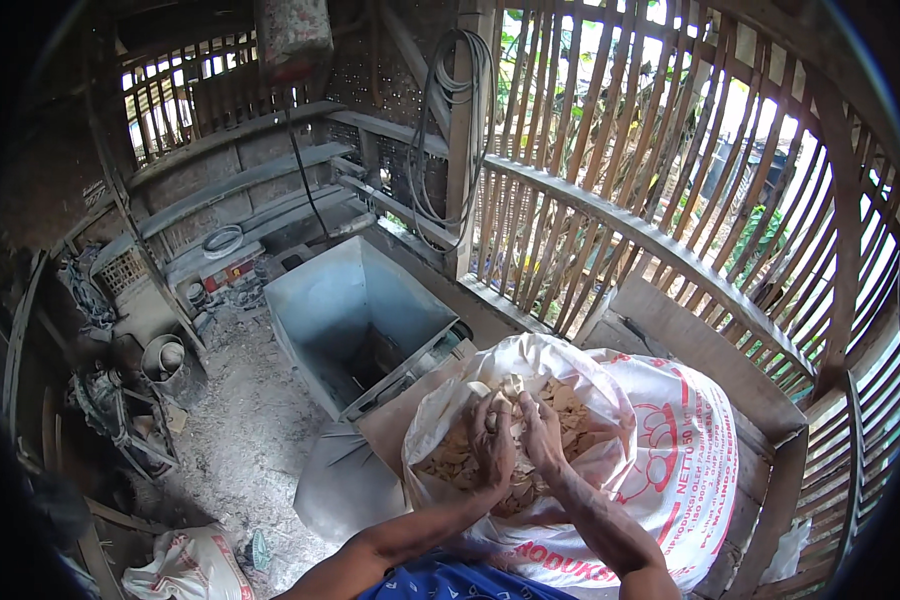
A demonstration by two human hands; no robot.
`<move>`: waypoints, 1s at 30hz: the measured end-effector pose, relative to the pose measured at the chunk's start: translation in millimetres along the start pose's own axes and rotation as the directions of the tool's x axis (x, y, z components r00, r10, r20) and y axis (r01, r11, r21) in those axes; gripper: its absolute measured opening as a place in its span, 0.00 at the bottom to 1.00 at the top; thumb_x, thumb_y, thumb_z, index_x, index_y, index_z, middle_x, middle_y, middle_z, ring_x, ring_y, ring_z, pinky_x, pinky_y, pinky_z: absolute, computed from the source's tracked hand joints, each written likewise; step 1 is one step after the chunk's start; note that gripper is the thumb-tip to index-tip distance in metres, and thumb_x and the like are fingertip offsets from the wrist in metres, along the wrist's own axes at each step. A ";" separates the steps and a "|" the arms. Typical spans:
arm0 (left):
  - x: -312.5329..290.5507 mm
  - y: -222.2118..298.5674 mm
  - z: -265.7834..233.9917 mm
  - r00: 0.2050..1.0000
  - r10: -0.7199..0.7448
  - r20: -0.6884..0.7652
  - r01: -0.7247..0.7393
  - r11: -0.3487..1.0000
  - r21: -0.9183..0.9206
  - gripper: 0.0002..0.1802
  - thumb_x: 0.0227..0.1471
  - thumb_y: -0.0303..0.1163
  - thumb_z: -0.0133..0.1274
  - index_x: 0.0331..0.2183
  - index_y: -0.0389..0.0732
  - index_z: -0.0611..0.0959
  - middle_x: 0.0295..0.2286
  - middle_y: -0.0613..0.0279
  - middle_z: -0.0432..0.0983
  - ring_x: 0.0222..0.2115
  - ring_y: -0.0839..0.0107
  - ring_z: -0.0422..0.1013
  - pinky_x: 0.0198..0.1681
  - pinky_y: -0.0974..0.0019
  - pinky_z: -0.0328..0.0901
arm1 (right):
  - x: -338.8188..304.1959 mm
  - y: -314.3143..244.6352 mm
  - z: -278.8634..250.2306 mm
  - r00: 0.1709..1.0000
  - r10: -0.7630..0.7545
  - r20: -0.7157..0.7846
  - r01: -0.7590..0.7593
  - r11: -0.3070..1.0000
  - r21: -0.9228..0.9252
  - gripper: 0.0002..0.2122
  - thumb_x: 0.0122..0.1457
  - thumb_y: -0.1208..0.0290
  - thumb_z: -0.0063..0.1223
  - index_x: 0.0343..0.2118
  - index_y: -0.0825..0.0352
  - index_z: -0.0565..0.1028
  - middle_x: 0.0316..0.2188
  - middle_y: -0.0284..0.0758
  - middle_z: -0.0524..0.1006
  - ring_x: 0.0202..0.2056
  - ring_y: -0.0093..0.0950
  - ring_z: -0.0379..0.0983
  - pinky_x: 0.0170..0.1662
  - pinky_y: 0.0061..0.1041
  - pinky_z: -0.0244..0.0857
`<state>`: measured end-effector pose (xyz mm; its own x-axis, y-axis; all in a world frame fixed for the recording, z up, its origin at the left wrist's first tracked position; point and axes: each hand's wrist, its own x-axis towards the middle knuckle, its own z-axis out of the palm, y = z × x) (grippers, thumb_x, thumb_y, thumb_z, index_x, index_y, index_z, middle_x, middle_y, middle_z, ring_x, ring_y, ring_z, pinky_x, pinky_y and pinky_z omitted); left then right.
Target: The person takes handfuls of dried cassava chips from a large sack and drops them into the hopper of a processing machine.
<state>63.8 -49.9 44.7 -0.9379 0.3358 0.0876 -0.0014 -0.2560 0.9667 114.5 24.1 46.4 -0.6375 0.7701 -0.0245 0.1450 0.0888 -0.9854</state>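
Observation:
A big white woven sack [685, 450] with red print stands open in front of me, filled with pale tan dried chips [568, 408] that look like dried cassava. Both of my hands are inside its mouth, side by side. My left hand [492, 440] has its fingers curled around some pale pieces at the far side of the opening. Close against it, my right hand [542, 432] closes on the same clump of chips [511, 386]. The palms and the undersides of the fingers are hidden.
Beyond the sack is an open metal hopper [315, 300] with a dark hole at its bottom. A slatted bamboo wall [610, 220] runs along the right, a coiled hose [455, 90] hanging beside it. On the dusty floor at left stand a bucket [175, 375] and another sack [192, 565].

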 end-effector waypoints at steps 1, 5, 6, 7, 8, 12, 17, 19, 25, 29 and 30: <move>0.7 1.7 -1.1 1.000 0.010 -0.007 -0.010 1.000 0.000 0.17 0.60 0.36 0.53 0.48 0.37 0.80 0.47 0.51 0.69 0.48 0.57 0.66 0.53 0.58 0.62 | -5.3 -7.9 2.7 0.998 -0.059 -0.010 0.060 0.991 0.121 0.25 0.66 0.49 0.47 0.51 0.70 0.75 0.40 0.38 0.80 0.40 0.25 0.72 0.45 0.26 0.65; -0.2 10.0 -4.5 0.982 0.183 0.047 -0.175 0.973 -0.149 0.16 0.56 0.26 0.57 0.47 0.39 0.80 0.40 0.56 0.69 0.45 0.63 0.67 0.50 0.62 0.63 | -22.8 -27.0 7.5 0.986 -0.117 -0.116 0.142 0.961 0.237 0.18 0.66 0.59 0.53 0.46 0.72 0.76 0.36 0.33 0.79 0.38 0.20 0.70 0.43 0.22 0.64; -1.4 14.7 -5.0 0.968 0.240 0.069 -0.232 0.968 -0.098 0.15 0.56 0.26 0.56 0.47 0.37 0.80 0.41 0.57 0.68 0.45 0.64 0.67 0.49 0.65 0.64 | -24.7 -27.4 5.7 0.989 -0.104 -0.110 0.128 0.960 0.248 0.17 0.65 0.61 0.54 0.45 0.73 0.76 0.36 0.32 0.79 0.38 0.20 0.70 0.43 0.21 0.64; -1.5 21.6 -6.3 0.952 0.294 0.089 -0.291 0.956 -0.043 0.14 0.57 0.25 0.55 0.46 0.35 0.79 0.43 0.57 0.68 0.46 0.65 0.67 0.47 0.67 0.65 | -28.0 -32.9 6.7 0.987 -0.114 -0.115 0.140 0.957 0.252 0.16 0.66 0.62 0.53 0.45 0.72 0.76 0.37 0.32 0.79 0.38 0.20 0.70 0.43 0.21 0.64; 0.2 27.5 -6.7 0.922 0.376 0.095 -0.379 0.925 0.009 0.14 0.56 0.24 0.56 0.46 0.36 0.80 0.43 0.57 0.68 0.46 0.65 0.67 0.48 0.66 0.64 | -30.5 -39.2 7.7 0.982 -0.140 -0.129 0.171 0.945 0.278 0.16 0.66 0.62 0.53 0.45 0.72 0.76 0.37 0.31 0.78 0.38 0.20 0.70 0.43 0.21 0.64; 4.0 52.5 -2.1 0.920 0.376 0.115 -0.365 0.925 -0.101 0.16 0.55 0.22 0.55 0.47 0.38 0.80 0.43 0.59 0.68 0.46 0.67 0.67 0.49 0.67 0.63 | -30.3 -59.5 9.2 0.965 -0.211 -0.157 0.251 0.918 0.306 0.17 0.66 0.62 0.53 0.48 0.72 0.75 0.38 0.31 0.78 0.38 0.19 0.70 0.41 0.19 0.65; 45.2 100.4 -11.6 0.865 0.498 0.065 -0.492 0.866 -0.094 0.17 0.57 0.27 0.57 0.49 0.40 0.80 0.45 0.57 0.69 0.48 0.66 0.68 0.48 0.66 0.66 | -11.2 -122.4 33.7 0.949 -0.294 -0.115 0.315 0.905 0.285 0.17 0.66 0.64 0.52 0.49 0.73 0.74 0.35 0.30 0.77 0.33 0.16 0.69 0.33 0.16 0.63; 69.0 130.2 -24.0 0.843 0.536 0.041 -0.536 0.844 -0.003 0.17 0.57 0.26 0.57 0.49 0.41 0.80 0.46 0.55 0.68 0.49 0.63 0.68 0.50 0.65 0.66 | 5.5 -152.3 57.9 0.924 -0.367 -0.105 0.381 0.874 0.301 0.17 0.66 0.64 0.51 0.49 0.74 0.74 0.33 0.30 0.77 0.28 0.14 0.68 0.25 0.15 0.59; 159.6 194.8 -68.8 0.741 0.662 -0.110 -0.650 0.749 0.128 0.16 0.56 0.27 0.57 0.47 0.40 0.81 0.47 0.51 0.69 0.49 0.58 0.68 0.53 0.62 0.64 | 62.1 -220.9 146.3 0.896 -0.443 0.015 0.387 0.798 0.462 0.25 0.63 0.56 0.58 0.50 0.77 0.72 0.25 0.27 0.75 0.23 0.11 0.63 0.22 0.14 0.53; 200.4 182.7 -108.2 0.770 0.620 -0.153 -0.581 0.779 0.236 0.15 0.55 0.28 0.56 0.46 0.40 0.82 0.45 0.52 0.70 0.48 0.59 0.70 0.52 0.61 0.64 | 89.9 -204.6 202.0 0.899 -0.425 0.108 0.333 0.822 0.463 0.21 0.62 0.55 0.59 0.43 0.72 0.77 0.25 0.25 0.74 0.24 0.12 0.64 0.24 0.16 0.56; 205.7 176.6 -115.5 0.802 0.578 -0.153 -0.529 0.805 0.268 0.15 0.55 0.28 0.56 0.46 0.40 0.82 0.45 0.52 0.71 0.48 0.59 0.70 0.52 0.61 0.64 | 94.5 -195.7 213.1 0.894 -0.438 0.098 0.333 0.793 0.510 0.18 0.63 0.56 0.59 0.40 0.70 0.79 0.26 0.26 0.75 0.25 0.13 0.65 0.26 0.17 0.59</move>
<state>-169.4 -130.8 205.6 -0.8057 -0.0177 0.5920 0.5882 -0.1406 0.7964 -135.4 -55.2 201.0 -0.7074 0.5873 0.3932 -0.4831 0.0043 -0.8756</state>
